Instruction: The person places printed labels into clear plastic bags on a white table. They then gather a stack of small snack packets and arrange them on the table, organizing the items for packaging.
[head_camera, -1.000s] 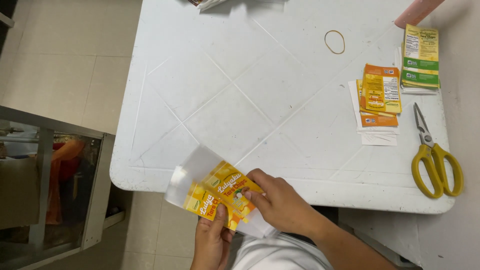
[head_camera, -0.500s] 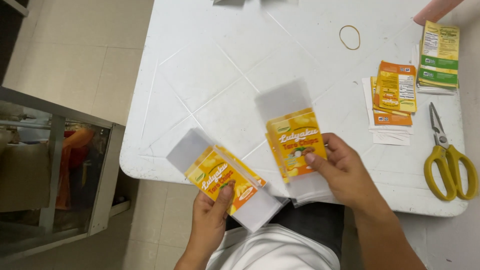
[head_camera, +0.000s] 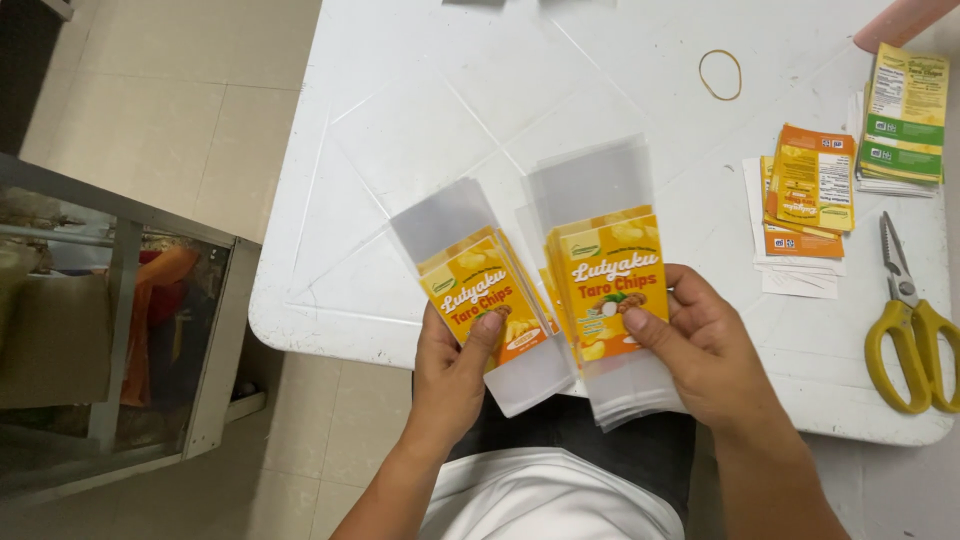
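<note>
My left hand (head_camera: 455, 375) holds a clear plastic snack pouch (head_camera: 480, 290) with a yellow and orange label, thumb pressed on its front. My right hand (head_camera: 705, 350) holds a stack of the same labelled pouches (head_camera: 610, 290), fanned a little, thumb on the top one. Both bundles are upright, side by side and a small gap apart, over the near edge of the white table (head_camera: 450, 110).
On the table's right lie a pile of orange labels (head_camera: 810, 185), a pile of green and yellow labels (head_camera: 905, 115), yellow-handled scissors (head_camera: 910, 330) and a rubber band (head_camera: 720, 75). A glass-fronted cabinet (head_camera: 110, 320) stands on the tiled floor at left.
One bundle held together below the table edge has been split between my two hands. Both hands have risen and the pouches now stand upright, side by side.
</note>
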